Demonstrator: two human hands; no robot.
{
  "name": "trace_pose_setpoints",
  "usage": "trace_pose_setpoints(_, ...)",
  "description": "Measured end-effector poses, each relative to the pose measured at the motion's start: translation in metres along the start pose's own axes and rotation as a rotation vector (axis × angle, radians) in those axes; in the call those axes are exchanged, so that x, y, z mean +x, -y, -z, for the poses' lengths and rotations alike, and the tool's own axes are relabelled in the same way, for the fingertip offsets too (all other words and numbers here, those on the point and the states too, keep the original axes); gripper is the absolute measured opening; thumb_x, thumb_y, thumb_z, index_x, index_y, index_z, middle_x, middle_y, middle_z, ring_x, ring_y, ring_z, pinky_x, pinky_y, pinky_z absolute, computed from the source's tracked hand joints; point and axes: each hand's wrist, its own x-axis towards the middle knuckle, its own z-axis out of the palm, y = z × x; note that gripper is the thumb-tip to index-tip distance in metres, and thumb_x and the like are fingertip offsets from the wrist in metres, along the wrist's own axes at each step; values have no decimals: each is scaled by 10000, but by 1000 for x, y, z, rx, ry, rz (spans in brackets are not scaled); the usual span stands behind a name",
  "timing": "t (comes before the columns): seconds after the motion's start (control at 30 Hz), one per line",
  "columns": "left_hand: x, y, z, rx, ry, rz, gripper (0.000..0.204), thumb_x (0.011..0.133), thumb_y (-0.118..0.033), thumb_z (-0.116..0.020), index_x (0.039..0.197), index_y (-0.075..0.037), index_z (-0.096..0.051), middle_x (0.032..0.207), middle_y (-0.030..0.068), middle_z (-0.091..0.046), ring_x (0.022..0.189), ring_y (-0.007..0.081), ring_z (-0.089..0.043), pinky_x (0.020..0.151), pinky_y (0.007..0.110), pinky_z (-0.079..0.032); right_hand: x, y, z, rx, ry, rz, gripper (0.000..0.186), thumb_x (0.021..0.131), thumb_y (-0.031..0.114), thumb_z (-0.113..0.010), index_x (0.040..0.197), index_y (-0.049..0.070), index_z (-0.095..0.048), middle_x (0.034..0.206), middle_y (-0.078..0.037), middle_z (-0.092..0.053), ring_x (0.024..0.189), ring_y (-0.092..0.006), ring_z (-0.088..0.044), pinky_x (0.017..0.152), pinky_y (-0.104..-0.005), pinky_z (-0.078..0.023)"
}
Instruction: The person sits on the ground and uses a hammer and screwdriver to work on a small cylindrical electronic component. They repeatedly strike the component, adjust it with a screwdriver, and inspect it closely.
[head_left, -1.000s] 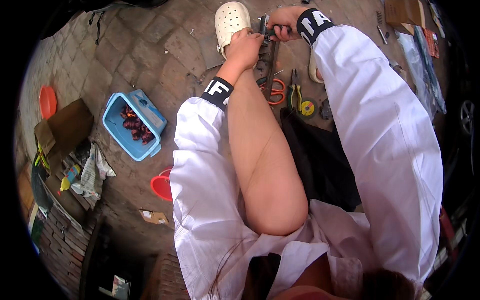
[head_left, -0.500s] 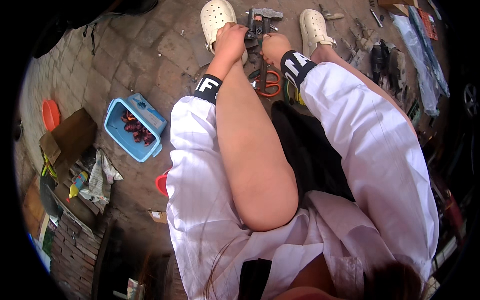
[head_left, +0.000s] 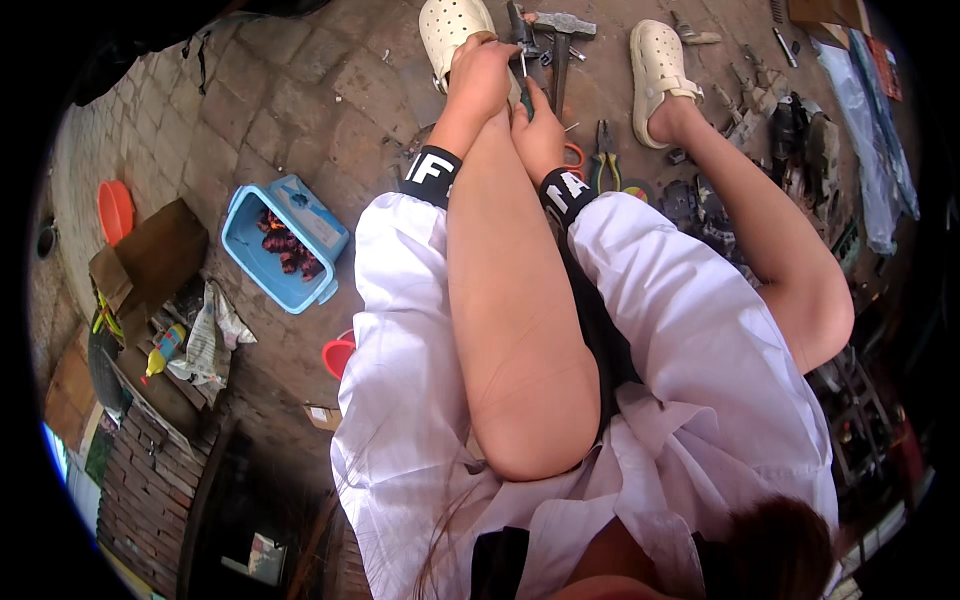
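Note:
My left hand (head_left: 483,78) is beside the cream clog on my left foot, fingers closed on a dark metal part (head_left: 516,30), largely hidden by the hand. My right hand (head_left: 541,132) grips a screwdriver (head_left: 525,84) with a dark green handle, its thin shaft pointing up toward that part and the left fingertips. Just right of them a hammer (head_left: 563,26) lies with its grey head away from me and its dark handle toward me. Orange-handled scissors (head_left: 574,157), partly covered by my right hand, and green-and-yellow pliers (head_left: 605,158) lie nearer.
Dark metal parts (head_left: 712,212) and loose tools are scattered to the right, near plastic bags (head_left: 865,140). On the left, a blue plastic basin (head_left: 262,262) holds dark reddish pieces. A cardboard box (head_left: 160,258), an orange basin (head_left: 115,210) and a red container (head_left: 339,355) stand on the brick floor.
My right hand, earlier at the hammer's handle, now grips the screwdriver closer to the left hand. The hammer lies free to the right. My right knee has swung outward and the view has shifted.

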Motion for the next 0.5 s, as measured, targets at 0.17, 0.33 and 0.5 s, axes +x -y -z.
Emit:
trace_pose_setpoints(0.17,13,-2,-5,53,-107,-10,241,747,-37,-552,924,-75,-711,976,82,-677,1038,260,-575,910,384,-413,-3,1,13,-51,45,9,485,890,179,-527,1369,144,-454,976,-281,-639,903,-444,-613,803,-500,-471)
trace_pose_setpoints(0.33,27,4,-2,216,20,-34,157,740,-78,-576,802,-121,-713,846,32,-677,935,215,-594,815,373,-415,43,17,78,-449,219,290,514,780,140,-627,1287,127,-546,1035,-249,-628,956,-404,-600,856,-443,-489)
trace_pose_setpoints(0.5,26,4,-10,201,-24,-3,123,713,-80,-603,743,-140,-706,780,20,-669,914,199,-590,790,368,-409,109,57,126,-787,310,457,285,781,196,-662,1045,92,-689,934,-162,-682,878,-342,-652,791,-434,-525)
